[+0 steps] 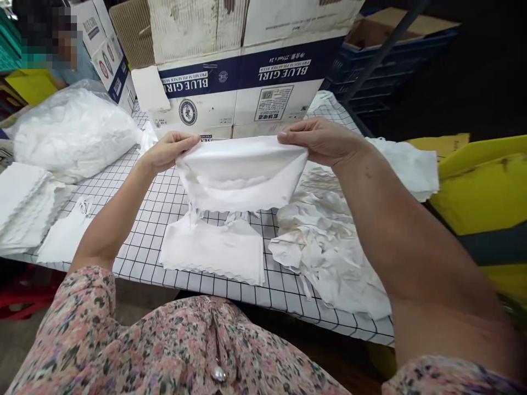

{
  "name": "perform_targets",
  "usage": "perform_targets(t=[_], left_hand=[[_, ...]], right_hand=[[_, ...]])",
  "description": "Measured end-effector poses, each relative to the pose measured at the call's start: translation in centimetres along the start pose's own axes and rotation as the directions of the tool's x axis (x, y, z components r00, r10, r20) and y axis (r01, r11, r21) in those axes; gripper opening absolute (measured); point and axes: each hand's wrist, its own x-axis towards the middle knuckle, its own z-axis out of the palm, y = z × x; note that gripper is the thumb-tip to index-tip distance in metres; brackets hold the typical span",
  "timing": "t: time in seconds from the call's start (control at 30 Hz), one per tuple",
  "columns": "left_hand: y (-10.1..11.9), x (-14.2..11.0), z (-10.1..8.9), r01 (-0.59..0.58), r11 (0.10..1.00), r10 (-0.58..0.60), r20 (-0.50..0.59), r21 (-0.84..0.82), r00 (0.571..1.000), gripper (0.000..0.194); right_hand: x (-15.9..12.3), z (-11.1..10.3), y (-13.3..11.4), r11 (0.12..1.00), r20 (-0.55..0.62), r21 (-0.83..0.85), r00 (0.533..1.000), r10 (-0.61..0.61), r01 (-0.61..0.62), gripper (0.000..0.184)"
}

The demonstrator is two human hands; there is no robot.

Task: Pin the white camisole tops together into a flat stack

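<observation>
Head view: the left hand (168, 151) and right hand (321, 141) each pinch an upper corner of a white cloth (241, 173), fingers closed, keeping it spread and clear of the table. Beneath it lies a folded stack (212, 252); a loose white pile (325, 247) sits rightward on a checked tablecloth (140, 241).

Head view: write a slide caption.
Left hand and right hand hold up a white scallop-edged cloth over a grid-patterned table, beside a heap of white fabric.
</observation>
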Motion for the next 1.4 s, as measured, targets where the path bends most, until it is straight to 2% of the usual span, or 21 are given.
perform_targets(t=[0.07, 0.13, 0.27, 0.4, 0.47, 0.57, 0.7, 0.77, 0.87, 0.97, 1.07, 1.13, 1.2, 1.3, 1.4], left_hand=[[-0.2, 0.1, -0.2, -0.018, 0.999, 0.017, -0.033, -0.033, 0.999, 0.054], [-0.4, 0.0, -0.4, -0.029, 0.997, 0.027, -0.024, -0.070, 0.999, 0.055], [-0.5, -0.4, -0.9, -0.010, 0.997, 0.014, 0.055, -0.074, 0.998, 0.040], [-1.1, -0.2, -1.4, 0.036, 0.994, -0.036, 0.000, -0.100, 0.999, 0.027], [-2.3, 0.7, -1.4, 0.056, 0.991, -0.062, -0.048, -0.119, 0.997, 0.025], [-5.5, 2.3, -1.0, 0.068, 0.986, -0.089, -0.130, -0.154, 0.988, 0.025], [-9.6, 2.9, -0.5, 0.131, 0.971, -0.164, -0.160, -0.201, 0.973, 0.028], [-10.8, 2.6, -0.8, 0.159, 0.969, -0.186, -0.137, -0.187, 0.973, 0.031], [-11.9, 2.4, -1.9, 0.150, 0.978, -0.165, -0.100, -0.144, 0.981, 0.035], [-13.1, 3.2, -2.9, 0.136, 0.985, -0.146, -0.101, -0.105, 0.984, 0.031], [-14.9, 4.9, -2.9, 0.130, 0.992, -0.128, -0.167, 0.003, 0.978, 0.020], [-16.1, 5.5, -2.4, 0.128, 0.980, -0.085, -0.263, 0.151, 0.961, 0.014], [-17.2, 5.1, -1.5, 0.126, 0.946, -0.023, -0.327, 0.298, 0.945, 0.016], [-18.3, 2.9, 0.0, 0.087, 0.900, 0.034, -0.267, 0.426, 0.963, 0.013], [-18.6, 0.1, 1.3, 0.087, 0.847, 0.016, -0.190, 0.525, 0.982, 0.015]], right_hand=[[0.1, -0.2, 0.3, 0.998, 0.075, 0.038, 0.996, 0.048, -0.051, 0.041], [0.1, -0.2, 0.5, 0.997, 0.072, 0.043, 0.996, 0.058, -0.061, 0.041], [0.0, -0.3, 0.3, 0.997, 0.065, 0.031, 0.996, 0.064, -0.066, 0.041], [0.7, 0.0, 0.8, 0.995, 0.085, 0.040, 0.992, 0.090, -0.094, 0.039], [1.6, 0.9, 2.0, 0.991, 0.060, 0.046, 0.990, 0.124, -0.127, 0.034], [3.0, 3.1, 4.8, 0.979, -0.008, 0.075, 0.982, 0.189, -0.187, 0.028], [4.0, 5.5, 8.7, 0.961, -0.024, 0.131, 0.968, 0.248, -0.243, 0.032], [4.2, 5.5, 10.0, 0.960, 0.019, 0.125, 0.968, 0.251, -0.252, 0.034], [4.7, 4.4, 11.1, 0.968, 0.065, 0.107, 0.973, 0.222, -0.228, 0.034], [6.0, 3.2, 12.2, 0.977, 0.087, 0.082, 0.978, 0.191, -0.198, 0.032], [7.5, 3.1, 13.6, 0.984, 0.028, -0.019, 0.983, 0.180, -0.180, 0.024], [7.8, 3.5, 14.6, 0.972, -0.066, -0.189, 0.989, 0.129, -0.140, 0.018], [7.2, 4.1, 15.5, 0.917, -0.106, -0.396, 0.994, 0.013, -0.054, 0.015], [4.7, 5.0, 16.8, 0.818, 0.001, -0.569, 0.995, -0.097, 0.081, 0.016], [1.7, 5.9, 17.8, 0.731, 0.128, -0.674, 0.991, -0.027, 0.107, 0.026]])
